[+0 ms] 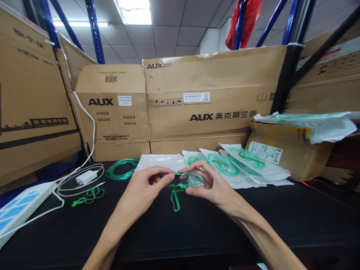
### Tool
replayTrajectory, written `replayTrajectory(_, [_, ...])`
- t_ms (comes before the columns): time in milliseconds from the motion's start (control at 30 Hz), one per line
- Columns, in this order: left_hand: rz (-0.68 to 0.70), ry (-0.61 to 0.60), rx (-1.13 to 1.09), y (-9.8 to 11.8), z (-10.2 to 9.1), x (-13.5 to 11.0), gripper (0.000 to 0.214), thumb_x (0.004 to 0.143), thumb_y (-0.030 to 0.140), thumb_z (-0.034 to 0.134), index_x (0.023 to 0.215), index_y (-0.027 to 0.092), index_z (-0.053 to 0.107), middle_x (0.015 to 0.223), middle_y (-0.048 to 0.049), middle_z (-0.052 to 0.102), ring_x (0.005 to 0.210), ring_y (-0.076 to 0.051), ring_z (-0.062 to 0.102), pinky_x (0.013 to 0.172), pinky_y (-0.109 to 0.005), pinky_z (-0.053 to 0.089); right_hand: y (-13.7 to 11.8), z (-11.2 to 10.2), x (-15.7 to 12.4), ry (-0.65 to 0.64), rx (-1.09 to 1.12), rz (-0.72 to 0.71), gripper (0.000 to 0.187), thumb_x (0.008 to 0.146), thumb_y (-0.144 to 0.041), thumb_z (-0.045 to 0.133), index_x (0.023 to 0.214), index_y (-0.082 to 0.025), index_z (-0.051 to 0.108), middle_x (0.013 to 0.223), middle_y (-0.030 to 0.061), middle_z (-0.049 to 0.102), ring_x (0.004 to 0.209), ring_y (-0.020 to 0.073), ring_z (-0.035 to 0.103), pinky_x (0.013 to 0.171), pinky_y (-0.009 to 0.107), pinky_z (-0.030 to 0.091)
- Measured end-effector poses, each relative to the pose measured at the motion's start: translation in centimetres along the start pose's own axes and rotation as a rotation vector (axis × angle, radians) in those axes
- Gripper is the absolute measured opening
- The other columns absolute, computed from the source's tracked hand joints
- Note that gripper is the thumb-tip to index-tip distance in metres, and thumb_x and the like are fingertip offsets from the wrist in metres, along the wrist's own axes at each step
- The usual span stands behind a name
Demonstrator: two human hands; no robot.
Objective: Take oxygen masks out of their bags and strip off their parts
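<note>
Above the middle of the black table, my right hand (209, 183) curls round a clear, green-tinted oxygen mask (194, 180), thumb below and fingers behind it. My left hand (154, 179) pinches a green elastic strap (174, 198) between thumb and forefinger, at the mask's left side. Part of the strap hangs in a loop below the mask. My fingers hide where strap and mask meet. Behind my hands lies a white pouch (161, 162). Left of it rests a coil of green tubing (121, 169).
Several clear-fronted pouches with green tubing (225, 165) lie at right, beside a cardboard box (289, 142) topped with another pouch. At left are a loose green strap (88, 197), a white adapter (86, 177) with cable and a power strip (25, 208). Large cartons (197, 131) wall the back.
</note>
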State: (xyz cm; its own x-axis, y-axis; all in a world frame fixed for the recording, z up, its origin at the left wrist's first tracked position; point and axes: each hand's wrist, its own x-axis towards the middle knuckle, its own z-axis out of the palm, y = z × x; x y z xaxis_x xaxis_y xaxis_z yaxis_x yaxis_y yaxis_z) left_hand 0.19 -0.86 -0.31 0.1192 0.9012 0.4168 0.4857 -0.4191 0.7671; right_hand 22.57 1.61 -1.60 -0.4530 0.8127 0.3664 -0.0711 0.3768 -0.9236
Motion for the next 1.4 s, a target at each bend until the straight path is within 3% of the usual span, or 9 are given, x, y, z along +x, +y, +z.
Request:
replayTrajectory(67, [-0.006,0.011,-0.050,0.2,0.0,-0.1,0.026,0.091,0.046,0.069,0.099,0.025,0.082,0.084,0.0004,0.073,0.074,-0.018,0.055,0.069,-0.029,0.040,0.1,0.2,0.1,0.001,0.010,-0.011,0.045,0.073,-0.033,0.090,0.104,-0.029,0.058,0.121,0.0004,0.064,0.117,0.0222,0.061,0.076,0.032,0.051])
replayTrajectory(200, [-0.008,0.007,-0.087,0.6,-0.1,-0.2,0.026,0.090,0.046,0.071,0.098,0.024,0.081,0.085,0.0001,0.073,0.076,-0.018,0.055,0.070,-0.028,0.040,0.1,0.3,0.1,-0.019,0.031,-0.040,0.046,0.071,-0.031,0.091,0.104,-0.028,0.060,0.118,0.0005,0.061,0.127,0.0236,0.057,0.088,0.035,0.053])
replayTrajectory(400, [-0.006,-0.032,-0.123,0.9,-0.1,-0.3,0.025,0.089,0.044,0.072,0.098,0.022,0.081,0.079,0.0005,0.071,0.071,-0.016,0.052,0.067,-0.027,0.039,0.1,0.5,0.0,-0.034,0.048,-0.021,0.048,0.071,-0.031,0.091,0.107,-0.028,0.059,0.118,0.0011,0.064,0.123,0.0240,0.060,0.092,0.039,0.054])
replayTrajectory(1067, [0.014,-0.031,-0.047,0.1,-0.1,0.0,0.025,0.092,0.045,0.069,0.098,0.024,0.081,0.083,-0.0002,0.073,0.076,-0.018,0.055,0.069,-0.029,0.039,-0.2,0.3,-0.2,-0.038,0.042,0.021,0.049,0.073,-0.035,0.091,0.111,-0.028,0.061,0.112,-0.0002,0.066,0.100,0.0189,0.066,0.077,0.031,0.049])
replayTrajectory(1267, [0.013,-0.023,-0.022,0.0,-0.1,0.0,0.026,0.092,0.045,0.068,0.099,0.024,0.082,0.082,-0.0005,0.073,0.076,-0.019,0.058,0.069,-0.029,0.040,-0.2,0.2,-0.3,-0.032,0.051,0.032,0.048,0.073,-0.035,0.091,0.111,-0.029,0.062,0.116,0.0000,0.066,0.100,0.0186,0.065,0.082,0.032,0.047])
replayTrajectory(1400, [0.005,-0.029,-0.022,0.0,-0.1,0.0,0.027,0.092,0.045,0.068,0.099,0.023,0.081,0.086,-0.0016,0.075,0.079,-0.020,0.060,0.071,-0.029,0.042,-0.3,0.2,-0.4,-0.020,0.034,0.035,0.047,0.073,-0.035,0.091,0.110,-0.029,0.063,0.114,-0.0010,0.065,0.091,0.0155,0.063,0.074,0.029,0.045])
